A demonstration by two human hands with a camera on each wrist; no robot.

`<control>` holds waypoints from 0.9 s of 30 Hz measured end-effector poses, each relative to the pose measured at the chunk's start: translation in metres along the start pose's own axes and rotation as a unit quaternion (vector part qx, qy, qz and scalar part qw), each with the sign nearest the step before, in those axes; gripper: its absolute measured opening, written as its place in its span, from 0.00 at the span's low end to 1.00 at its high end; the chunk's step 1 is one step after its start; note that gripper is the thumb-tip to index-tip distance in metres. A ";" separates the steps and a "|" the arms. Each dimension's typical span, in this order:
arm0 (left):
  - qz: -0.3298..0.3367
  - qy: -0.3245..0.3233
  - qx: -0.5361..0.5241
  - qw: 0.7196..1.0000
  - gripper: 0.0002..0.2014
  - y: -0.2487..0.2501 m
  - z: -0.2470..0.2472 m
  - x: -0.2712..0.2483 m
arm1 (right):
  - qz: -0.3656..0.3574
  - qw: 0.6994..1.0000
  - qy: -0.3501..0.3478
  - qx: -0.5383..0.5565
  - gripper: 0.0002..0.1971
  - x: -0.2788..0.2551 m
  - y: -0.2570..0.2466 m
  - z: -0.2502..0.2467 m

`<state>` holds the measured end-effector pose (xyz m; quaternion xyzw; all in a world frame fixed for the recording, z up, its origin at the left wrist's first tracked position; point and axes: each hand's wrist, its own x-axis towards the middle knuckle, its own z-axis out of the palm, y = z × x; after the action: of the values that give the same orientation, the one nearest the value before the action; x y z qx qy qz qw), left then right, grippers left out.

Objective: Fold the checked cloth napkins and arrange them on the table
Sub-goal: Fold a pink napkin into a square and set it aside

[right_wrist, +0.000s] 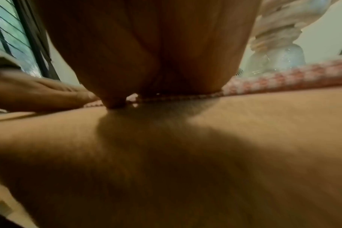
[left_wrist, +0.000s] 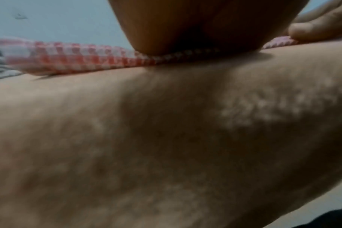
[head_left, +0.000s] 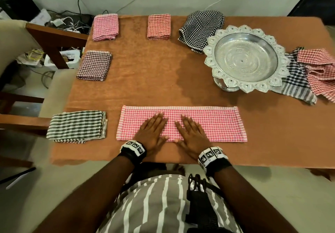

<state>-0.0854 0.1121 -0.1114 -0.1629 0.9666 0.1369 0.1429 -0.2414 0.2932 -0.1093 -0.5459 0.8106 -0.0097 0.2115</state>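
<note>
A pink checked napkin [head_left: 213, 124], folded into a long strip, lies near the table's front edge. My left hand [head_left: 154, 127] and right hand [head_left: 190, 129] press flat on its middle, side by side, fingers straight. Both wrist views look low across the table: the left wrist view shows the napkin's edge [left_wrist: 78, 60] under my palm [left_wrist: 185, 23], the right wrist view shows the napkin [right_wrist: 283, 78] running right from under my palm [right_wrist: 146, 46]. Folded napkins sit around the table: pink [head_left: 105, 27], orange-red [head_left: 159, 26], dark brown [head_left: 94, 65], green striped [head_left: 77, 126].
A silver footed tray [head_left: 210, 51] stands at the right. Behind it a black checked napkin [head_left: 199, 28] lies loosely heaped; to its right lie unfolded black [head_left: 297, 84] and red [head_left: 322, 69] checked napkins. A brown cloth [head_left: 154, 73] covers the table. A wooden chair [head_left: 47, 37] stands left.
</note>
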 end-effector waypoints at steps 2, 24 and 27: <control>0.001 0.018 0.007 1.000 0.38 -0.010 0.004 -0.007 | 0.012 1.000 0.019 -0.006 0.36 -0.012 0.012 0.007; -0.327 0.124 -0.109 0.930 0.29 -0.103 -0.015 -0.033 | 0.122 0.991 0.044 0.044 0.38 -0.045 0.065 -0.018; -0.355 0.096 -0.150 0.918 0.29 -0.114 -0.021 -0.028 | 0.099 0.994 0.010 0.047 0.37 -0.038 0.061 -0.007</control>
<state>-0.0246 0.0091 -0.1078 -0.5268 0.8228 0.2039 0.0625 -0.2857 0.3500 -0.1055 -0.4524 0.8614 -0.0325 0.2287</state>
